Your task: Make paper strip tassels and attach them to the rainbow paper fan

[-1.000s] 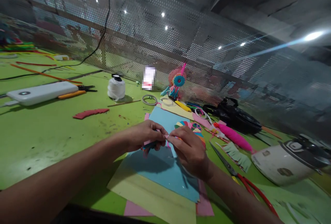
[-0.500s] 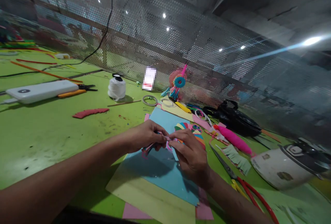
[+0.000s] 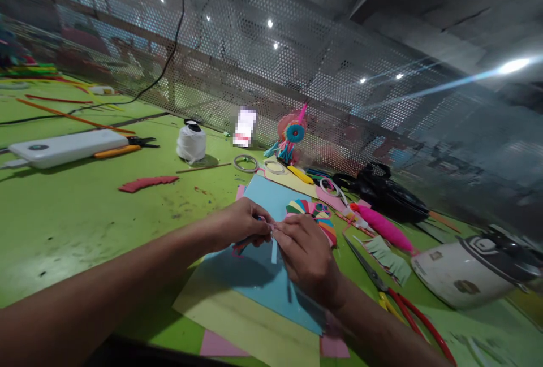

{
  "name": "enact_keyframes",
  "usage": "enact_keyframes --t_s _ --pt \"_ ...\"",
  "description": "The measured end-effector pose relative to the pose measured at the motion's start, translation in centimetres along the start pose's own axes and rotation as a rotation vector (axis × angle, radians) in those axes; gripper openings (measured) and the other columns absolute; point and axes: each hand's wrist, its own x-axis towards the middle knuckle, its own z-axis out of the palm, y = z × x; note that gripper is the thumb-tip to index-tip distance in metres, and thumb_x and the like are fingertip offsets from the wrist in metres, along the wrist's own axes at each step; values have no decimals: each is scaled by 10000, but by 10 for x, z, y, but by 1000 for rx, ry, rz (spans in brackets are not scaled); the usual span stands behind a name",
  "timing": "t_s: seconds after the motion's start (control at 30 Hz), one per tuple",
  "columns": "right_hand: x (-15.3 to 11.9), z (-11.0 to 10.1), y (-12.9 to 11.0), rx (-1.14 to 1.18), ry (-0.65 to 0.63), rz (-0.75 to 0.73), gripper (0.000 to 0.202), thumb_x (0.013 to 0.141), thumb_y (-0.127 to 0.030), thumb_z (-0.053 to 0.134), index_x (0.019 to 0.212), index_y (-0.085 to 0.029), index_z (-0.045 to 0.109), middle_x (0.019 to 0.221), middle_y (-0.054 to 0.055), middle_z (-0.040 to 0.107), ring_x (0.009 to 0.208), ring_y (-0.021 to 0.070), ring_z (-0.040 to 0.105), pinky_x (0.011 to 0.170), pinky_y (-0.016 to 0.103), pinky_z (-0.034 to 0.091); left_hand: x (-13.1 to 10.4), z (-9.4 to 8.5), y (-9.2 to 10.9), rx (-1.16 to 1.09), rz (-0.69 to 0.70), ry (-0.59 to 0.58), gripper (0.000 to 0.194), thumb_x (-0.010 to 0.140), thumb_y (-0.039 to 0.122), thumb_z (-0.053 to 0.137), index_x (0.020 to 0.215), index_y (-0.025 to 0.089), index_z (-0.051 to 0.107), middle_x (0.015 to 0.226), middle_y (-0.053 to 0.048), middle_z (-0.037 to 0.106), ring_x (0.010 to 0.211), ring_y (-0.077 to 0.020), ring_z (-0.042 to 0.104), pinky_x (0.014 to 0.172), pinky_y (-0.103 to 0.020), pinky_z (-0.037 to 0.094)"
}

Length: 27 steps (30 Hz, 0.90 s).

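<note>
My left hand (image 3: 244, 221) is closed in a pinch over a small bundle of pink and dark strips (image 3: 240, 248), most of it hidden by the fingers. Fingertips of my right hand (image 3: 307, 254) meet it there, pressed together around a narrow light-blue paper strip (image 3: 274, 251) whose end hangs down. Both hands hover over a blue paper sheet (image 3: 263, 276), which lies on a yellow sheet (image 3: 254, 327) and pink paper (image 3: 223, 344). Just beyond my right hand lies a multicoloured striped paper fan (image 3: 326, 228).
Red-and-yellow-handled scissors (image 3: 399, 293) lie right, beside fringed green paper (image 3: 388, 259), a pink roll (image 3: 384, 228) and a white-and-black pot-like container (image 3: 462, 273). A white thread spool (image 3: 190, 143), tape ring (image 3: 246, 163), phone (image 3: 245, 128), power bank (image 3: 70, 148) and pliers (image 3: 123, 150) stand or lie farther back.
My right hand has turned and its fingers have drawn closer together. The light-blue strip now hangs straighter and slightly farther left. My left hand has barely moved.
</note>
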Motion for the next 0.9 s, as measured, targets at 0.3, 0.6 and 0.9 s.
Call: enact_keyframes --t_s 0.3,0.6,0.9 --pt "19 -13 4 346 -20 451 103 794 -134 576 707 -162 622 657 31 596 650 144 526 606 282 408 -1 -3 -3 212 64 -58 266 734 334 548 842 120 663 574 3 569 412 -87 442 359 -198 330" --pt "29 -7 15 764 -91 991 189 669 -296 704 636 -150 588 586 -15 565 573 110 503 548 239 390 -1 3 2 368 93 -7 230 797 335 494 743 129 583 618 -6 598 506 -90 517 454 -184 380" --pt "27 -1 23 1099 -17 1178 273 557 -321 778 599 -148 570 531 -41 526 517 80 466 528 233 355 -1 4 -1 532 229 72 211 816 303 475 824 128 593 630 -18 619 558 -110 546 514 -199 392"
